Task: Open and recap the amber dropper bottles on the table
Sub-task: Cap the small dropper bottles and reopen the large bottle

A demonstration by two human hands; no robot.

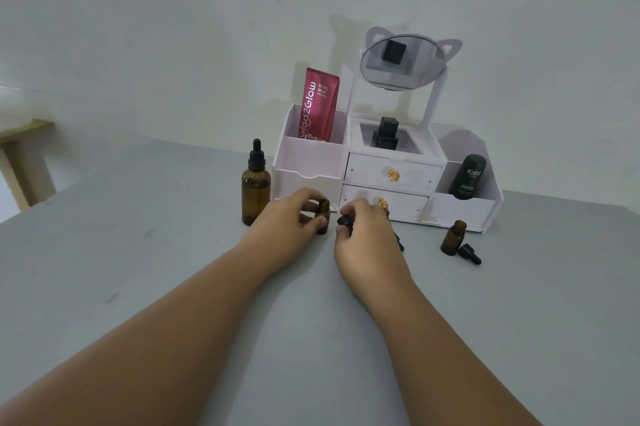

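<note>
On the matte grey table (173, 235), left fingers (309, 194) clasp a round amber bottle (324, 210); right fingers (350, 208) pinch a black cap (345, 220).

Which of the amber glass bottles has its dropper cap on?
The tall amber glass bottle, far left; the held small bottle and the right small bottle are uncapped.

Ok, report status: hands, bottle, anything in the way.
Left hand grips small uncapped bottle. Right hand pinches dropper cap beside its neck. Second small bottle open at right, loose cap lying beside it. Nothing between cap and neck.
</note>
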